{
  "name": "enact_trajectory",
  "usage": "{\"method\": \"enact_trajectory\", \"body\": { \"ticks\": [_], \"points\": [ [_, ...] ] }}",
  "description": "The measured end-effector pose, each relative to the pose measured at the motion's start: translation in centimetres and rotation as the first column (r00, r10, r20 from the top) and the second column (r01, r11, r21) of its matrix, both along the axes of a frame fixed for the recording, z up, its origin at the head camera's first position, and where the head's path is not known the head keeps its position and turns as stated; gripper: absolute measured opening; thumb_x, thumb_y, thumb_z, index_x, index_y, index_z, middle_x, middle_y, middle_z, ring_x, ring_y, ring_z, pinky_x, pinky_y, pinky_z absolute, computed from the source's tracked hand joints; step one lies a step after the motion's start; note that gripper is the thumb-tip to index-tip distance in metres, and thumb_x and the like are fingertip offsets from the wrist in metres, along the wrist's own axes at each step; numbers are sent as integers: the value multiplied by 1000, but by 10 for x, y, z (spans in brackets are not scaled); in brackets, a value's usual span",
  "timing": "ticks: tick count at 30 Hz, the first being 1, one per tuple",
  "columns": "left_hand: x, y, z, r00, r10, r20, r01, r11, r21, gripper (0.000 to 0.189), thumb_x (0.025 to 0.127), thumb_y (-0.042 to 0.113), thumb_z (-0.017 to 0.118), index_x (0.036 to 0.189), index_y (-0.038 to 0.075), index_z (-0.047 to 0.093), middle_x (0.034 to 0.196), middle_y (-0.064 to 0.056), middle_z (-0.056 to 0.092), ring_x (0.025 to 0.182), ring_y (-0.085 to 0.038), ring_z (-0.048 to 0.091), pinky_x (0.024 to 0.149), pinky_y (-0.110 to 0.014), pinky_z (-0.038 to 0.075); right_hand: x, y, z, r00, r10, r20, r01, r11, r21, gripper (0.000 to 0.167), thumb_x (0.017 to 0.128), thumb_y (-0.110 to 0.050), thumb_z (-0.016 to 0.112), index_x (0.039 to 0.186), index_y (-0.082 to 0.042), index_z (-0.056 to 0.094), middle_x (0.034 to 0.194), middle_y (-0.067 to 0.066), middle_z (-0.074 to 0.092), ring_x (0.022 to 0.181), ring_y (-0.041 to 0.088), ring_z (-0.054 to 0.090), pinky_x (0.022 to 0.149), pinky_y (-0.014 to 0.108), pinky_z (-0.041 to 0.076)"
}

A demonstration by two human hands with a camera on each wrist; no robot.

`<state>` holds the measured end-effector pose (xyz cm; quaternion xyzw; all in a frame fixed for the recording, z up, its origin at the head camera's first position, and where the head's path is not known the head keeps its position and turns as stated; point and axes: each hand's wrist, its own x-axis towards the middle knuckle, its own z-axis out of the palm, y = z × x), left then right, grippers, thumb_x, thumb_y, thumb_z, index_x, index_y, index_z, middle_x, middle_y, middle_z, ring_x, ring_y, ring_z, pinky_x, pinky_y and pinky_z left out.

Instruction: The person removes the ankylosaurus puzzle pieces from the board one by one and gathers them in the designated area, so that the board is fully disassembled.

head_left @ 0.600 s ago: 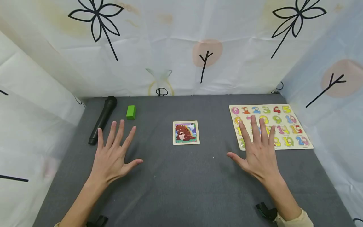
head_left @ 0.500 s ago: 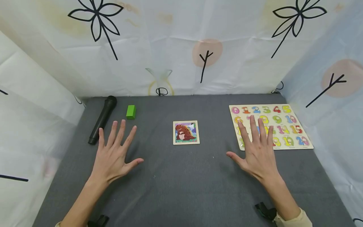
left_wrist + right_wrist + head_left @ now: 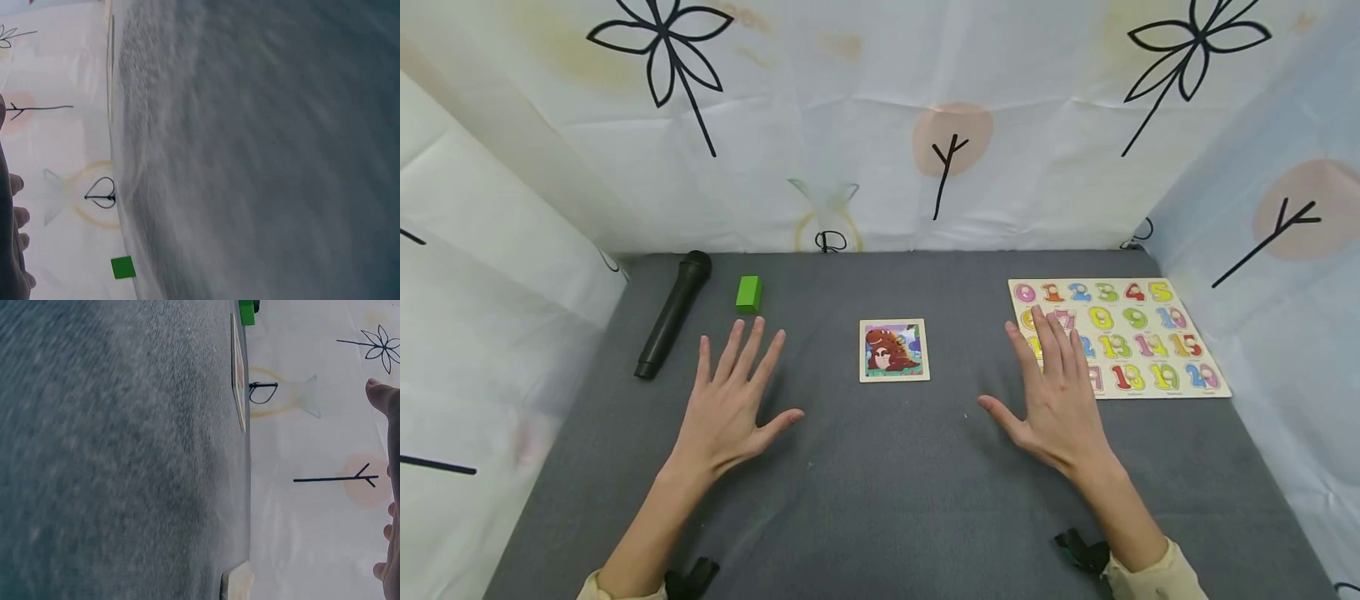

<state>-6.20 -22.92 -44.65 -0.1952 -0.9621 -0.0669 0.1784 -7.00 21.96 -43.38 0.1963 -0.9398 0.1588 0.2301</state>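
Note:
My left hand (image 3: 726, 417) is spread palm down above the table's left half, with nothing in it. Just beyond its fingertips stands a green block (image 3: 748, 293), which also shows in the left wrist view. To its left lies a black microphone (image 3: 673, 317). My right hand (image 3: 1060, 408) is also spread and holds nothing; its fingers overlap the left edge of a number puzzle board (image 3: 1165, 321) in the head view. Between the two hands lies a small square dinosaur picture puzzle (image 3: 894, 351), seen edge-on in the right wrist view.
A grey cloth covers the table (image 3: 880, 500). White curtains (image 3: 865, 83) with plant drawings enclose the back and both sides. Dark straps (image 3: 1082, 552) sit at both wrists.
Both hands have shifted toward the middle: the left one to the right, the right one to the left. The objects stay where they were; the head view has tilted slightly.

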Motion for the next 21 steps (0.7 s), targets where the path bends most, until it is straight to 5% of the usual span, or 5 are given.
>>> {"method": "enact_trajectory", "body": {
  "ticks": [5,12,17,21],
  "points": [
    [-4,10,1,999,-11,48,10,999,36,105,98,92,20,173,19,30,178,-15,34,166,-40,32,131,-75,17,-7,-11,-2,997,77,-30,-78,996,-44,96,103,-81,37,164,-7,43,172,26,36,155,47,38,125,68,32],
    [-7,20,4,969,7,248,-26,997,75,86,101,60,68,169,14,40,172,-16,45,159,-39,44,130,-70,31,-16,-31,-8,986,165,9,-161,971,-178,84,108,-65,52,163,-2,41,164,26,45,146,44,50,117,63,44],
    [-12,32,6,939,-5,345,-28,996,90,80,104,50,70,168,13,41,172,-16,46,159,-38,46,130,-68,33,-22,-46,-9,965,242,101,-203,933,-297,80,97,-26,81,161,-2,40,158,23,49,140,39,55,112,57,50],
    [-19,40,8,923,-45,383,-12,989,145,76,104,46,72,167,12,44,169,-16,49,156,-38,50,128,-67,37,-27,-61,-9,934,302,191,-205,890,-408,77,96,-15,82,160,-3,40,155,20,49,134,38,57,105,56,56]
  ]
}}
